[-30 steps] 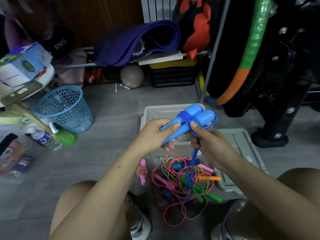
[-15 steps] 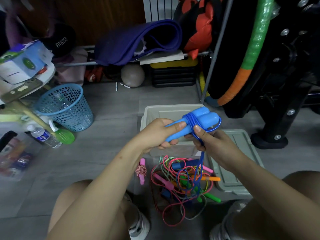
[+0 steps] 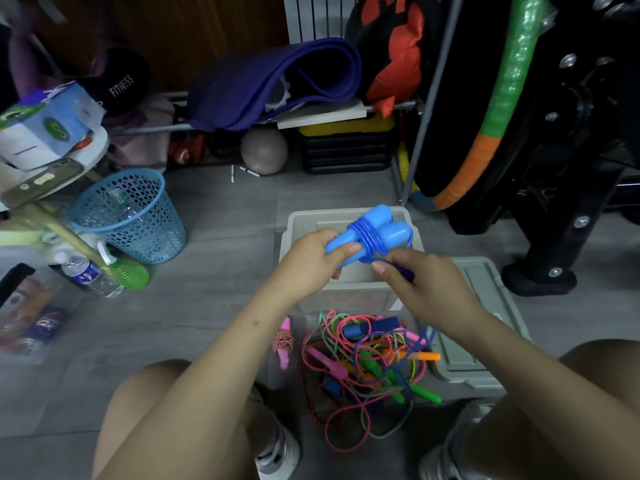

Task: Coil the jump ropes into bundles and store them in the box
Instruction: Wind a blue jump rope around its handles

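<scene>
The left hand (image 3: 308,259) grips the narrow ends of two light blue handles (image 3: 372,230) held side by side, thumb on top. The right hand (image 3: 420,285), just beside it, pinches the dark blue cord (image 3: 367,237), which already circles the handles in several tight turns; a short run leads from those turns into the pinching fingers, and the rest drops toward the floor. By these signs this blue jump rope is partly wound, with its tail not yet used up or tucked in. Directly beyond and below both hands stands the open grey box (image 3: 294,226); its inside is mostly hidden, and no bundle shows in it. Its lid (image 3: 485,306) lies on the floor beside the right hand. Nearer the person, under the wrists, a loose tangle of ropes (image 3: 367,362) in pink, green, orange and blue waits, so most of the work looks undone. Just left of that heap lies one small pink-handled rope (image 3: 284,341), seemingly already wound. Far off to the left, a dark cap (image 3: 121,84) reads "FITNESS". A bottle (image 3: 90,275) by the blue basket (image 3: 128,216) has a label too small to read.
</scene>
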